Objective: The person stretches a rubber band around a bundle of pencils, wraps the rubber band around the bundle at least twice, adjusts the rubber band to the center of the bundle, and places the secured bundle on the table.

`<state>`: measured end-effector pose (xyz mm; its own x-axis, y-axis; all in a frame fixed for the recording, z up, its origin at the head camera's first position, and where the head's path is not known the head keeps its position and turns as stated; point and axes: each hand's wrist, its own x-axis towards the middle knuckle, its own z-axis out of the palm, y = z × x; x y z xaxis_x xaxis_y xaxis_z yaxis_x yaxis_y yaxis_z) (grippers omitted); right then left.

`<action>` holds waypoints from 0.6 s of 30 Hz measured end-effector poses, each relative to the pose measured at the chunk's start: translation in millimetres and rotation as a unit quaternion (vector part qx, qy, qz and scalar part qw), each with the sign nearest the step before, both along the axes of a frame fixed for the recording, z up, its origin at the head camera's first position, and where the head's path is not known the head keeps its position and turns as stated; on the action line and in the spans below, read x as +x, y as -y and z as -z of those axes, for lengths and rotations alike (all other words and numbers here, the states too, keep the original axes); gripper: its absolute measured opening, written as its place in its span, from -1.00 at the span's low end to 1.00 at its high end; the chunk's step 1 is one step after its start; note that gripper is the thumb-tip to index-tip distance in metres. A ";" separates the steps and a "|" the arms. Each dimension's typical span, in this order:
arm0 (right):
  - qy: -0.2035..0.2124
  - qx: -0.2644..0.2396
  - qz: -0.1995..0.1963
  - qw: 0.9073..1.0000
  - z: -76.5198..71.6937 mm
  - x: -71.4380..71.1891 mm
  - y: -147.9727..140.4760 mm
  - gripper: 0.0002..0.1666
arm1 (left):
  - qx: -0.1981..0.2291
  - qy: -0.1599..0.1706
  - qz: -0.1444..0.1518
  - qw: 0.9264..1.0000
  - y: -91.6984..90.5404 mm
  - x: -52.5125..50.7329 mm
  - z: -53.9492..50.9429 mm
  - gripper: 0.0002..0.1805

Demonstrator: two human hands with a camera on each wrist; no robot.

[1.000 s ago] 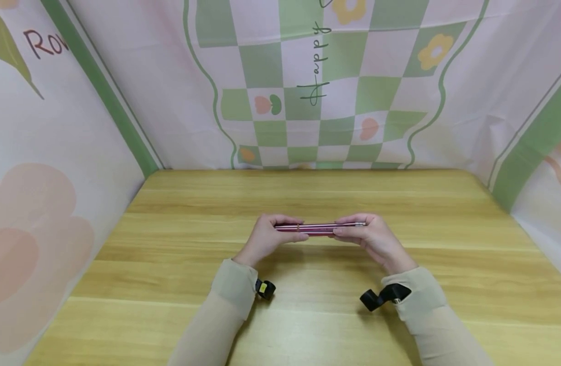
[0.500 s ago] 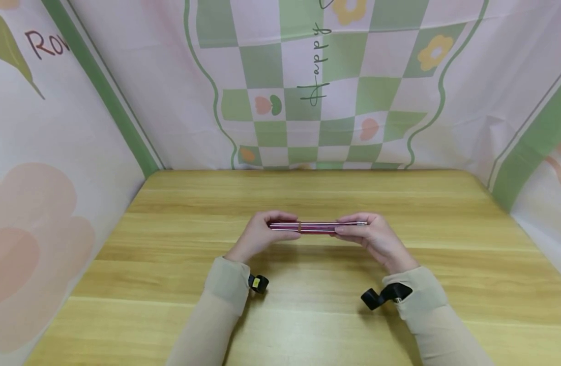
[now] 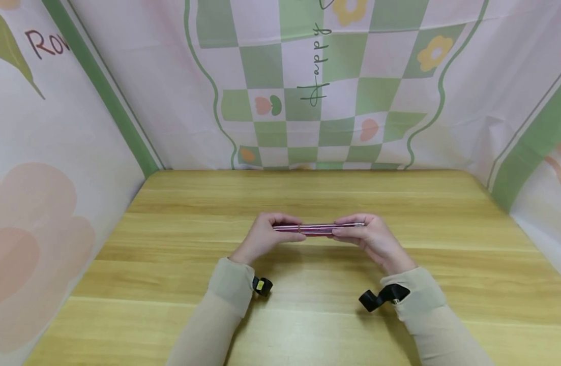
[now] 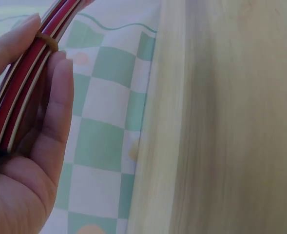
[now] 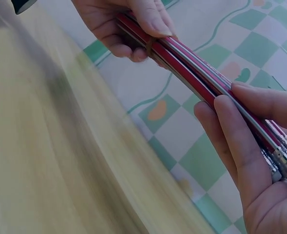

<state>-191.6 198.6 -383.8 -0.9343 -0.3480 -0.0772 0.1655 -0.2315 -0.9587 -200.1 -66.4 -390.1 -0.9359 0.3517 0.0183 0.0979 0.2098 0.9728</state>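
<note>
Long, plain beige fabric clothes both forearms: the left sleeve on the side of the left edge of the worktop, the right sleeve toward its right edge. The left cuff and right cuff look slightly greyer than the cloth above. A small black wrist mount, rounded at its end, bears 1 yellow label. The other side has 1 longer black bracket, bent in a zigzag. The left hand and right hand are bare.
</note>
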 end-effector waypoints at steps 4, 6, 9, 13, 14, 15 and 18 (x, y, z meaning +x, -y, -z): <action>-0.001 0.002 -0.003 1.000 0.7 -0.3 1.9 -0.63 | -0.005 0.000 -0.002 1.000 -2.0 0.4 0.6 -0.62; -0.001 0.003 -0.004 1.000 0.8 -0.3 2.2 -0.63 | -0.004 0.002 -0.003 1.000 -2.0 0.3 1.5 -0.61; 0.001 0.004 -0.005 1.000 0.8 -0.2 2.2 -0.62 | -0.004 0.007 -0.002 1.000 -1.8 0.4 1.6 -0.61; 0.002 0.000 -0.005 1.000 0.6 0.0 1.8 -0.62 | -0.012 0.017 -0.001 1.000 -0.6 1.8 -1.8 -0.61; 0.002 -0.002 -0.005 1.000 0.7 0.0 1.6 -0.62 | -0.016 0.018 0.000 1.000 0.0 2.1 -2.8 -0.61; 0.003 -0.003 -0.005 1.000 0.8 -0.1 1.5 -0.62 | -0.019 0.016 0.002 1.000 0.8 2.4 -3.7 -0.61; 0.003 -0.004 -0.004 1.000 1.3 -0.5 1.0 -0.63 | -0.033 0.008 0.006 0.999 3.8 3.0 -5.7 -0.60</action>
<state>-192.1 197.5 -385.1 -0.9308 -0.3566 -0.0800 0.1734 -0.2383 -0.9556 -197.2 -70.2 -384.3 -0.9313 0.3636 -0.0208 0.0846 0.2716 0.9587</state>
